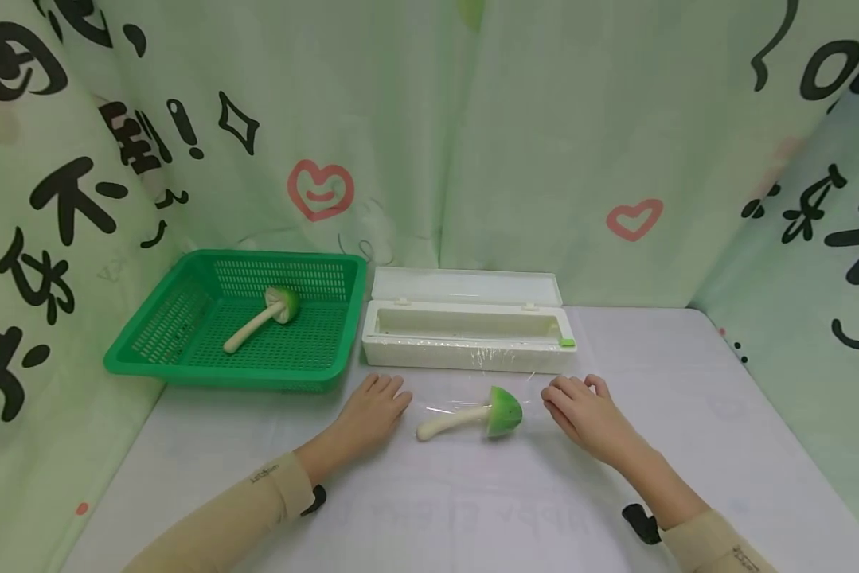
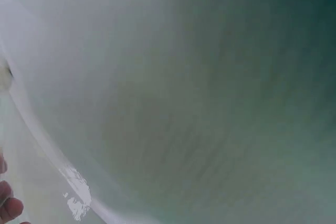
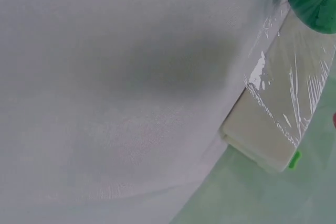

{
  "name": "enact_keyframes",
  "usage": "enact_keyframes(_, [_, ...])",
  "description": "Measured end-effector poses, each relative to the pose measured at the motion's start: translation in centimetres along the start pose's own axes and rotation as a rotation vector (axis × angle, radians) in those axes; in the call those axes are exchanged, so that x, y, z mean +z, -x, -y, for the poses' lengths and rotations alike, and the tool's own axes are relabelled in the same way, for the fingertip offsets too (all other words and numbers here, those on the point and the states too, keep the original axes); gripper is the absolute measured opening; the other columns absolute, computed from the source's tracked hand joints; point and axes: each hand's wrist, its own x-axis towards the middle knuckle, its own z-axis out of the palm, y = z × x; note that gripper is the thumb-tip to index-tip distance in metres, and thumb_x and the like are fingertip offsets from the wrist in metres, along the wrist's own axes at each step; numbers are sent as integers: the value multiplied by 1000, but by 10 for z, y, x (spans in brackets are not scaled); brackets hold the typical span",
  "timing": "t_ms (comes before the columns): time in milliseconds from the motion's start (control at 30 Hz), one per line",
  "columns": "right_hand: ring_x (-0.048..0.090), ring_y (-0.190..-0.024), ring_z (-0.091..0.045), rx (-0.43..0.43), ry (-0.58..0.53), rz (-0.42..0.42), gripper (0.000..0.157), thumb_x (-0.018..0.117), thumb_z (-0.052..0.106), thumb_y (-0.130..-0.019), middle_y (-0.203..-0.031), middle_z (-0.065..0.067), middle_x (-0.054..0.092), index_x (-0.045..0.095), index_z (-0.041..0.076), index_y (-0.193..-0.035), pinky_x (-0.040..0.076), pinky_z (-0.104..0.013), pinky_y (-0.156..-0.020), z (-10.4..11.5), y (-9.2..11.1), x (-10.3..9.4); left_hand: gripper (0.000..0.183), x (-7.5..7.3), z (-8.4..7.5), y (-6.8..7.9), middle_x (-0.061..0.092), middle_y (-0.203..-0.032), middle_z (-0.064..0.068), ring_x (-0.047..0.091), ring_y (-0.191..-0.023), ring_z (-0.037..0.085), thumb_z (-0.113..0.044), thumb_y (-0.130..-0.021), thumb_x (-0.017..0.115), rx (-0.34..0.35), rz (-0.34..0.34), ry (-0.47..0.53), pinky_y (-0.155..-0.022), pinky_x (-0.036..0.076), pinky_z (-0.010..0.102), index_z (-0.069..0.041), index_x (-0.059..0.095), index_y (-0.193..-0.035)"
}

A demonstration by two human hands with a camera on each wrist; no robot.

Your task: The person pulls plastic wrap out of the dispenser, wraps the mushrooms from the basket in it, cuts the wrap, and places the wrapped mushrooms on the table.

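Observation:
A toy mushroom (image 1: 504, 412) with a green cap and pale stem lies on the table between the two hands. Clear cling film (image 1: 465, 398) stretches from a white dispenser box (image 1: 465, 354) toward me, overlapping the mushroom. My left hand (image 1: 373, 410) pinches the film's left side, beyond the stem end. On the cap side, my right hand (image 1: 588, 418) pinches the right side with curled fingers. In the right wrist view, glossy creased film (image 3: 291, 87) runs across the box, and the green cap (image 3: 317, 1) shows at the top corner. Fingertips (image 2: 10, 208) appear at the left wrist view's lower left.
A green plastic basket (image 1: 236, 380) stands at the back left, holding a second green-capped mushroom (image 1: 283, 305). The box's lid (image 1: 465, 285) is raised behind it, and a small green slider (image 1: 567, 343) sits at its right end. Printed curtains (image 1: 529, 159) enclose the table.

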Motion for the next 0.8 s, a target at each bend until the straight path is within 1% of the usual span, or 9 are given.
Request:
enact_keyframes(100, [50, -74, -17, 32, -4, 35, 27, 36, 26, -99, -84, 0, 51, 56, 11, -88, 30, -45, -73, -4, -3, 4, 15, 3, 1, -5, 54, -111, 7, 50, -98, 22, -22, -92, 51, 8, 17, -43, -88, 38, 38, -13, 57, -102])
enact_keyframes(200, [49, -73, -17, 50, 1, 63, 2, 55, 12, -89, -83, -1, 50, 55, 11, -87, 30, -44, -73, -7, -6, 11, 17, 7, 2, -11, 53, -113, 6, 49, -101, 21, -24, -91, 52, 30, 23, -94, -88, 38, 36, -14, 58, -103])
enact_keyframes(267, [49, -73, -17, 56, 13, 73, 10, 62, 7, -81, -82, -1, 49, 55, 11, -87, 30, -44, -73, -8, -8, 16, 18, 11, 2, -15, 52, -113, 4, 48, -101, 19, -26, -91, 51, 45, 40, -135, -88, 38, 35, -14, 58, -104])
enact_keyframes(333, [48, -73, -18, 59, 34, 84, 14, 65, 6, -78, -81, -1, 48, 55, 11, -87, 30, -43, -73, -9, -10, 22, 19, 14, 1, -18, 52, -113, 3, 47, -102, 17, -27, -92, 50, 61, 71, -184, -88, 38, 34, -15, 58, -105])
enact_keyframes(433, [48, -74, -20, 58, 67, 112, 15, 65, 7, -78, -80, -1, 47, 54, 11, -86, 29, -43, -72, -7, -13, 29, 20, 19, -1, -24, 51, -113, 1, 46, -103, 15, -25, -93, 48, 87, 134, -265, -89, 38, 33, -17, 57, -109])
enact_keyframes(533, [48, -75, -20, 58, 91, 154, 13, 65, 10, -80, -80, -1, 46, 54, 12, -86, 29, -43, -73, -4, -15, 36, 21, 23, -4, -28, 51, -114, 0, 46, -105, 15, -24, -92, 47, 115, 167, -321, -91, 37, 32, -19, 57, -111])
enact_keyframes(600, [48, -75, -21, 58, 105, 173, 11, 63, 11, -81, -81, -1, 45, 54, 11, -87, 29, -42, -74, -2, -16, 38, 19, 24, -6, -30, 51, -112, -2, 46, -103, 14, -24, -92, 47, 132, 160, -353, -90, 36, 31, -21, 56, -109])
enact_keyframes(667, [48, -75, -21, 59, 118, 181, 12, 63, 11, -81, -81, -2, 44, 54, 11, -87, 30, -42, -74, -1, -17, 41, 16, 25, -7, -30, 51, -108, -3, 45, -98, 14, -26, -92, 47, 152, 136, -384, -87, 35, 30, -21, 55, -104])
enact_keyframes(800, [47, -73, -23, 60, 128, 163, 14, 65, 9, -78, -80, -3, 44, 54, 10, -87, 30, -42, -73, 1, -18, 43, 10, 26, -9, -31, 48, -98, -4, 43, -90, 13, -28, -91, 47, 171, 108, -426, -80, 33, 28, -22, 52, -97])
